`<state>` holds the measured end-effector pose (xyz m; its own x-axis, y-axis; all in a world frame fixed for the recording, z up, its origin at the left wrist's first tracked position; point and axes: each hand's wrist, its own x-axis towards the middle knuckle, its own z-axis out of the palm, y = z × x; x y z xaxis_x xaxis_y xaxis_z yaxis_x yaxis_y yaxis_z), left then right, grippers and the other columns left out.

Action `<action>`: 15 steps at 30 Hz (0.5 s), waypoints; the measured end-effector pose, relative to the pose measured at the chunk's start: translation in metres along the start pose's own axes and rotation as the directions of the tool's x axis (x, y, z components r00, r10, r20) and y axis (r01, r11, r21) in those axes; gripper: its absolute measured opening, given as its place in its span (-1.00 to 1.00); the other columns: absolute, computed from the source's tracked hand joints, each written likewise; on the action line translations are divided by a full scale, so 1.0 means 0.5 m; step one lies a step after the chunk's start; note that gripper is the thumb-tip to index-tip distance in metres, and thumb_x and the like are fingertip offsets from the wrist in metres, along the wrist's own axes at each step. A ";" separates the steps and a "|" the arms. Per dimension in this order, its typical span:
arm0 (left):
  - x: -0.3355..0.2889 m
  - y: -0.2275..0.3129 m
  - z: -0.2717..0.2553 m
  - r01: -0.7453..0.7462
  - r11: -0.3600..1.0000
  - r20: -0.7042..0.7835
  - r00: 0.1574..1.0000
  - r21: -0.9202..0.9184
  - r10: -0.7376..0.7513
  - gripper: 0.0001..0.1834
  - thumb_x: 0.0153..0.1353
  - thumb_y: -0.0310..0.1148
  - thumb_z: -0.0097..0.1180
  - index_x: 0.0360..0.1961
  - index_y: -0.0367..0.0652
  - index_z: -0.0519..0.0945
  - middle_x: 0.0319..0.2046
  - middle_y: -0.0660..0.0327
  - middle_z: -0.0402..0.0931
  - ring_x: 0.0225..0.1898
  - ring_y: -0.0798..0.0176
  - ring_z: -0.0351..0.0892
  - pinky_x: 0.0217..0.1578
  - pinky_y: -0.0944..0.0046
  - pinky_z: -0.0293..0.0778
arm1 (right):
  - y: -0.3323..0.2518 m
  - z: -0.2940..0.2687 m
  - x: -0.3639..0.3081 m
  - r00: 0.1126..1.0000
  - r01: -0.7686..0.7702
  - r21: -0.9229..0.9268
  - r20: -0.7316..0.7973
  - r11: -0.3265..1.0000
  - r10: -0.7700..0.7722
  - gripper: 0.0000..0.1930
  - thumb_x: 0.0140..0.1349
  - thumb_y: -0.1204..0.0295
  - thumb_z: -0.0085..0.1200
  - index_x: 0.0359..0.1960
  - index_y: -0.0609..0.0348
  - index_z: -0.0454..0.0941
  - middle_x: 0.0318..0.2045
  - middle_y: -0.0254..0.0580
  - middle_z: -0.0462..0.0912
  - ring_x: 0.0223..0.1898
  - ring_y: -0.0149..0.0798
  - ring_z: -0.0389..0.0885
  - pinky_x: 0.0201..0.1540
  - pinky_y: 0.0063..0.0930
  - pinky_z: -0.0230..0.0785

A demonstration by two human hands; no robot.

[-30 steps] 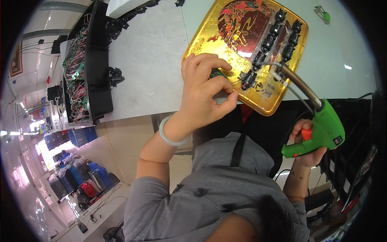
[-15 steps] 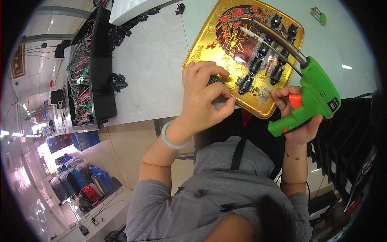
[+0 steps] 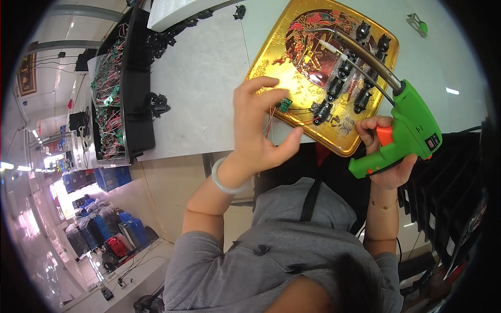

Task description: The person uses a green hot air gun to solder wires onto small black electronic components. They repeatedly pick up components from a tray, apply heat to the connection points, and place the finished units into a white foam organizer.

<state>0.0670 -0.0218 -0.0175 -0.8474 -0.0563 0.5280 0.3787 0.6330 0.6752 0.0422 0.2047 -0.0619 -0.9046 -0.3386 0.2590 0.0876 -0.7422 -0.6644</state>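
My right hand (image 3: 391, 176) is wrapped round the handle of a green soldering gun (image 3: 416, 112) with an orange trigger. Its metal tube and a thinner white-tipped rod reach up and left over a gold tray (image 3: 265, 51). My left hand (image 3: 251, 128) is open at the tray's near left edge, thumb and fingers spread. By its fingertips lies a small green circuit board (image 3: 285, 105); whether a finger touches it I cannot tell. Thin wires run from the board to a small black plastic housing (image 3: 322, 112), and reddish wires hang over the tray's edge.
More black housings (image 3: 335, 88) stand in two rows on the tray. A black bin (image 3: 136, 104) of wired green boards sits left, with loose black housings (image 3: 159, 105) beside it. White foam (image 3: 177, 11) lies at the back; a small metal-and-green item (image 3: 417, 24) lies far right.
My left thumb and fingers have spread apart, uncovering the circuit board and its wires. The whole view has shifted slightly. My right hand keeps its hold on the soldering gun.
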 end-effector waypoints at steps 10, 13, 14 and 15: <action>-0.003 -0.012 -0.026 0.188 0.939 0.086 0.971 0.288 -0.221 -0.63 -0.19 -0.30 0.23 -0.35 -0.14 0.38 -0.16 0.07 0.29 0.05 -0.09 0.10 0.04 -0.03 -0.05 | 0.016 -0.022 -0.015 0.997 0.064 -0.015 0.031 0.998 -0.064 -0.29 0.11 -0.11 -0.23 0.05 0.33 0.15 -0.04 0.06 0.29 0.03 -0.02 0.27 0.11 -0.08 0.11; 0.000 0.010 -0.039 0.172 0.903 0.100 0.968 0.394 -0.228 -0.61 -0.18 -0.30 0.24 -0.32 -0.14 0.36 -0.10 0.08 0.26 0.15 -0.13 -0.03 0.06 -0.26 -0.26 | 0.013 -0.015 -0.014 0.998 0.033 -0.006 0.052 0.999 -0.033 -0.29 0.13 -0.09 -0.26 0.04 0.37 0.13 -0.05 0.06 0.26 0.04 -0.03 0.26 0.13 -0.17 0.11; 0.000 0.010 -0.041 0.170 0.926 0.105 0.971 0.337 -0.216 -0.64 -0.15 -0.34 0.22 -0.32 -0.14 0.36 -0.11 0.08 0.28 0.14 -0.10 0.01 0.07 -0.22 -0.18 | 0.012 -0.013 -0.015 0.998 0.040 -0.013 0.052 0.999 -0.040 -0.30 0.14 -0.08 -0.26 0.04 0.37 0.13 -0.05 0.05 0.26 0.03 -0.04 0.26 0.13 -0.18 0.11; 0.001 0.011 -0.044 0.165 0.945 0.113 0.973 0.281 -0.203 -0.67 -0.11 -0.38 0.19 -0.32 -0.14 0.36 -0.12 0.09 0.31 0.12 -0.06 0.06 0.07 -0.18 -0.11 | 0.013 -0.010 -0.012 0.998 0.048 -0.019 0.049 0.999 -0.047 -0.31 0.15 -0.07 -0.26 0.04 0.37 0.13 -0.06 0.04 0.25 0.03 -0.04 0.26 0.13 -0.20 0.11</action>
<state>0.0771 -0.0353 -0.0022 -0.9431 -0.0963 0.3182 0.1137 0.8060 0.5809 0.0461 0.2045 -0.0712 -0.8861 -0.3312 0.3243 0.0359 -0.7465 -0.6644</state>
